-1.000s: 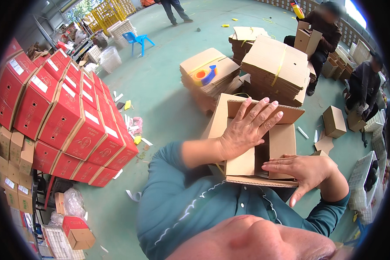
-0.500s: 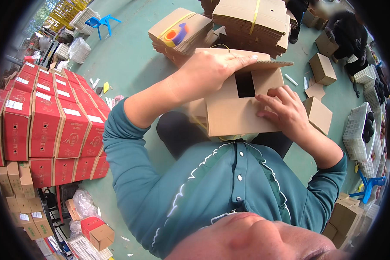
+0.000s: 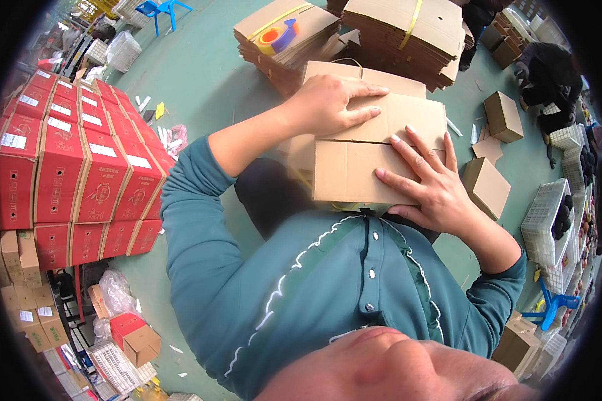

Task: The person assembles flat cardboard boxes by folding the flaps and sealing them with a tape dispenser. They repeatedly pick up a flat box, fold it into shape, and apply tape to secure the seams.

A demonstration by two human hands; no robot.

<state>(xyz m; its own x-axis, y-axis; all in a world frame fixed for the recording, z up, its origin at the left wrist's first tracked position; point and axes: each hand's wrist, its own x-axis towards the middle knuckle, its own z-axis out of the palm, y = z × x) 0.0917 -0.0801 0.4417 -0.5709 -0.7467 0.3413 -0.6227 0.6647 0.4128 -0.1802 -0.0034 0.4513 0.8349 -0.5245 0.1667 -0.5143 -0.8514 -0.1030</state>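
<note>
At centre, one left hand [image 3: 334, 105] and one right hand [image 3: 436, 186] over one box [image 3: 348, 170]. Top centre: one tape dispenser [image 3: 285, 37], two yellow-strapped cardboard stacks [image 3: 380, 28]. Right of centre, two brown boxes [image 3: 503, 119]. One blue seat [image 3: 147, 9] upper left, another lower right. Left: red boxes [image 3: 102, 184], uncountable.

Stack of red boxes [image 3: 55, 167] at left: white labels [image 3: 102, 150] on upper faces, lettering too small to read; pale print and round emblem [image 3: 102, 194] on front faces, wording blurred. Small brown boxes [image 3: 52, 330], lower left: two smaller labels [image 3: 45, 311], also unreadable.
</note>
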